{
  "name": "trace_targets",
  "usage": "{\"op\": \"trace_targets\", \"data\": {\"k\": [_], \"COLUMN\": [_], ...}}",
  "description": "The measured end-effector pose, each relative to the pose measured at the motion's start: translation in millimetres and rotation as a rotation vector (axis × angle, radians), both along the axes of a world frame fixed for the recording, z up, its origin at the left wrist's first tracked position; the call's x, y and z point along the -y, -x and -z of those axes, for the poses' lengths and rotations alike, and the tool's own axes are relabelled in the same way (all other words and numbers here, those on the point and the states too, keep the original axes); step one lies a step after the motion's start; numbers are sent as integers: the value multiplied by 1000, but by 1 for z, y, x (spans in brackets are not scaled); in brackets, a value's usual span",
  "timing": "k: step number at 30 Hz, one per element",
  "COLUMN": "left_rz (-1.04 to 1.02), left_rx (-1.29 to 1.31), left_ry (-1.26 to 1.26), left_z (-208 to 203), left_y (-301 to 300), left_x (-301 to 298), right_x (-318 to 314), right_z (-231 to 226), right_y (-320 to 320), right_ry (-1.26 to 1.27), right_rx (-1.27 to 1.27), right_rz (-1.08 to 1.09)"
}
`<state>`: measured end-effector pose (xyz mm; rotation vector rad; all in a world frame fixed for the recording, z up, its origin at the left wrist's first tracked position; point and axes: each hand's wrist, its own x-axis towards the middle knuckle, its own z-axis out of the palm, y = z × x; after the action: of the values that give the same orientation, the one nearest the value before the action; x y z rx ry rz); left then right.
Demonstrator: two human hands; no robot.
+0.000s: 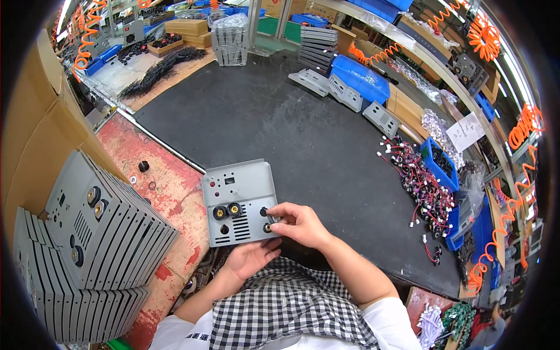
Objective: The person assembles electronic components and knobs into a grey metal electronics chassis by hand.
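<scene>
A grey metal panel (249, 185) with a bent-up edge, slots and holes rests at the near edge of the black mat. Two black round sockets with brass centres (220, 213) sit side by side in it. At the panel's lower right, my right hand (298, 226) pinches a black socket (268, 227), its thumb and fingers partly covering it. An open hole shows at the panel's lower left. Below the near edge, my left hand (249, 262) lies palm up with fingers stretched toward the panel; whether they touch its underside is hidden.
Stacked grey panels (111, 233) stand at the left beside a cardboard box (52, 116). A loose black ring part (144, 166) lies on the worn red surface. Wired connectors (420, 186) are heaped at the right near blue bins (440, 163). More panels (344, 93) lie at the back.
</scene>
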<state>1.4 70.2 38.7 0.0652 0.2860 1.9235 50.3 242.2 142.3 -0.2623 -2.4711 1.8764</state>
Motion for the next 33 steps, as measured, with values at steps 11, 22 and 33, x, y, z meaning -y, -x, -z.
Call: {"op": "trace_targets", "data": {"k": [11, 22, 33], "left_rz": [-99, -127, -85], "left_rx": [47, 76, 98], "left_ry": [41, 12, -79], "left_z": [2, 0, 16], "left_y": [-5, -4, -4], "left_x": [1, -3, -3], "right_x": [28, 26, 19], "right_z": [-42, -34, -27], "right_y": [30, 21, 24], "right_ry": [-1198, -1386, -1267], "right_rx": [-145, -298, -426], "right_rz": [-682, -492, -516]}}
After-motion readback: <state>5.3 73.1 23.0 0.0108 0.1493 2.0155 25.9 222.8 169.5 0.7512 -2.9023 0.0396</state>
